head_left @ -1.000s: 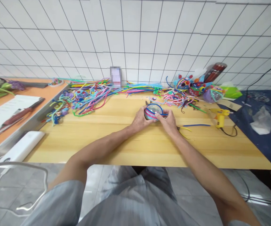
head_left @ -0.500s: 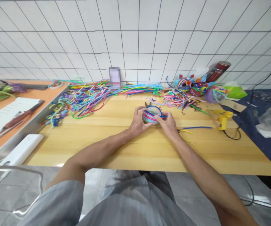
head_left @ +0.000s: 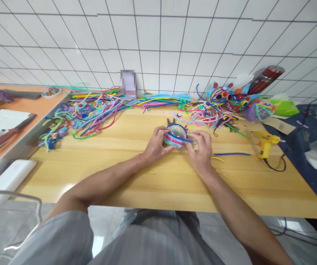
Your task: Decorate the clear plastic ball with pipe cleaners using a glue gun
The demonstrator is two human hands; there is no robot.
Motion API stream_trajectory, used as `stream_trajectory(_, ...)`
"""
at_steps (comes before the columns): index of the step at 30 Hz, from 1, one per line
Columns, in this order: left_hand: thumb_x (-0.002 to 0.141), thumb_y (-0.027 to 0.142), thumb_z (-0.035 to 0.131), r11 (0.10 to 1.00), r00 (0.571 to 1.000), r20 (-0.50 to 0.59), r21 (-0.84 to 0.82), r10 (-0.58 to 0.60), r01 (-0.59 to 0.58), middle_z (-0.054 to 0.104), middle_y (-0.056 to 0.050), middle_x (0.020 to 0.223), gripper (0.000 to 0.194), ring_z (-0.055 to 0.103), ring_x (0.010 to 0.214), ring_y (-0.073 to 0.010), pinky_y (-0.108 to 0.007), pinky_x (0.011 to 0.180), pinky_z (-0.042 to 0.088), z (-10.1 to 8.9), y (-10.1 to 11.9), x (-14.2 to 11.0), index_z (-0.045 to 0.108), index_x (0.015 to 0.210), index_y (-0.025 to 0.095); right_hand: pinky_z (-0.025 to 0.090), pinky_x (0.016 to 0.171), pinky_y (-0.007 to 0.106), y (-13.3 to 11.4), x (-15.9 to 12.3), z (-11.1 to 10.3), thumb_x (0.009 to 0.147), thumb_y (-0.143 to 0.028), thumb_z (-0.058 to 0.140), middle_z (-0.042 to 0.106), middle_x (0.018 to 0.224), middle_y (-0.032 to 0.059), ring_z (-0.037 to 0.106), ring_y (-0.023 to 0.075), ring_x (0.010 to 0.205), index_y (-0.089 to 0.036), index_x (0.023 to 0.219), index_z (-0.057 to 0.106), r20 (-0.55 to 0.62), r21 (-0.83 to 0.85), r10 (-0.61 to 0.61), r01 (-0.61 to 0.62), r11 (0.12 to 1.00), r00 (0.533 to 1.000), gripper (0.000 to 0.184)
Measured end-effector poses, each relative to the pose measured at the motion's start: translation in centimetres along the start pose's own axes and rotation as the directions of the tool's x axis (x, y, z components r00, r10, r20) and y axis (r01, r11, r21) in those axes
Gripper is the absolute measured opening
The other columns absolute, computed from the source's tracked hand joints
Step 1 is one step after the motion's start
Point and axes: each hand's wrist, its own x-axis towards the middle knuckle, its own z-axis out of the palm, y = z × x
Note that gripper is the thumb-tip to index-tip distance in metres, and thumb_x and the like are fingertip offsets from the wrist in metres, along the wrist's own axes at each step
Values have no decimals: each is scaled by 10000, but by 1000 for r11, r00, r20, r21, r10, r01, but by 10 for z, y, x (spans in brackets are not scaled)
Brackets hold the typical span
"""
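A clear round ball wrapped in pink, light blue and dark blue pipe cleaners sits in front of me, low over the table. My left hand is closed around its left side, thumb in front and fingers behind. At the ball's right side, my right hand pinches the end of a dark blue pipe cleaner that runs across the front. Just behind the ball show the dark jaws of a tool, its remainder hidden. A loose blue pipe cleaner and a curved yellow strip lie right of my right hand.
Heaps of pipe cleaners line the wall, where a phone leans. Decorated balls stand at the back right. A yellow glue gun with a cord lies on the right, a white power bank at the left edge.
My right hand has drawn slightly right, off the ball's front, with the blue pipe cleaner's end in its fingers. My left hand keeps its hold. The view has shifted a little.
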Motion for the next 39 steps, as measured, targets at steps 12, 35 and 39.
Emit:
stream_trajectory(12,896,321,771,990,993,97,125,61,-73,541,-162,1291,562,596,1235,-303,-478,1001,603,-9,6,5,449,1339,196,443,867,418,-37,11,-10,977,-302,708,729,1070,89,632,262,1018,-263,1058,682,154,-356,-256,295,886,954,93)
stream_trajectory(35,942,368,735,995,986,161,84,43,-57,568,-200,1356,557,623,1252,-334,-500,983,615,-5,9,-1,457,1392,194,440,806,411,-32,9,1,918,-270,732,652,863,41,623,237,879,-262,797,679,82,-444,-113,138,885,990,132)
stream_trajectory(39,958,341,715,985,974,216,144,61,-93,562,-184,1372,484,615,1237,-320,-475,966,618,-9,10,-1,511,1380,216,446,797,397,-33,8,3,922,-250,723,648,856,37,633,230,869,-257,773,653,77,-424,-116,138,895,990,165)
